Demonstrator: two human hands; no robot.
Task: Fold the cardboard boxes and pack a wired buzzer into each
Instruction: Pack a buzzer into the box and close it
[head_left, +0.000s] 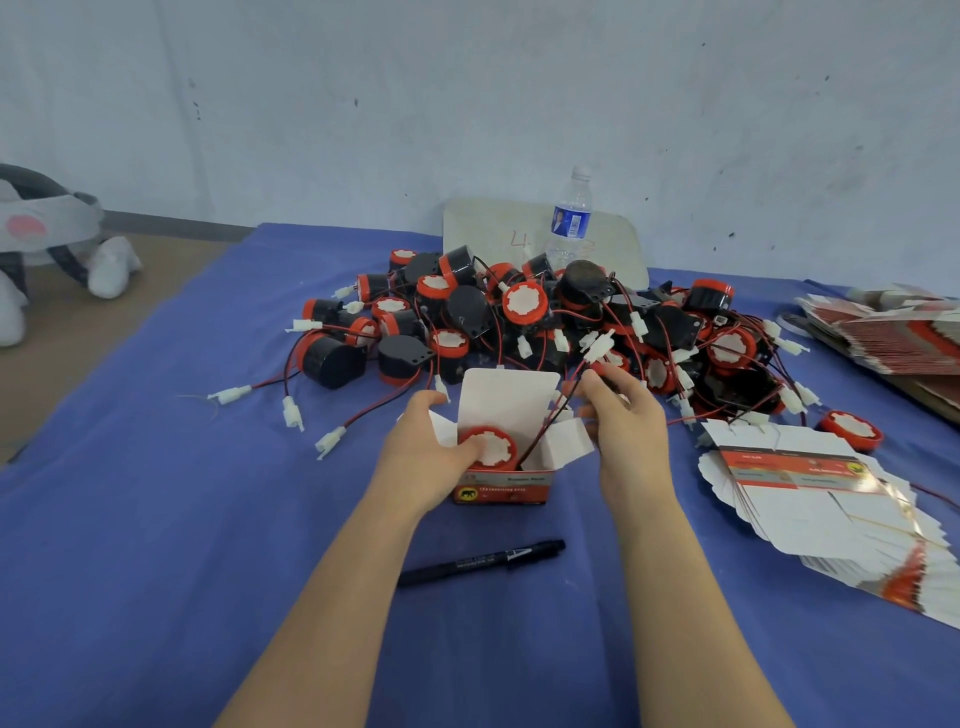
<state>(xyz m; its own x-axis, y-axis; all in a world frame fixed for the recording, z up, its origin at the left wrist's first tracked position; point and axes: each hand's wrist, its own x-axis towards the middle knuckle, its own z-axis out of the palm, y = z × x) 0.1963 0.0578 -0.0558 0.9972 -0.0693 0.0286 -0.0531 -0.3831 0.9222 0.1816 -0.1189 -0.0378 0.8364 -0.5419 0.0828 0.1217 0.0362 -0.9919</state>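
Observation:
A small red-and-white cardboard box (503, 486) stands upright on the blue cloth with its lid flap and side flaps open. Inside it sits a buzzer (493, 447) with a red rim and white face. My left hand (428, 452) grips the box's left side, thumb resting on the buzzer. My right hand (626, 415) pinches the buzzer's red and black wires (540, 434) just above the box's right flap. A big pile of loose wired buzzers (524, 317) lies behind the box.
A fanned stack of flat box blanks (826, 504) lies at the right, another stack (893, 332) at far right. A black marker (480, 564) lies near me. A water bottle (570, 221) and white board (483, 228) stand by the wall. Plush toy (47, 244) at left.

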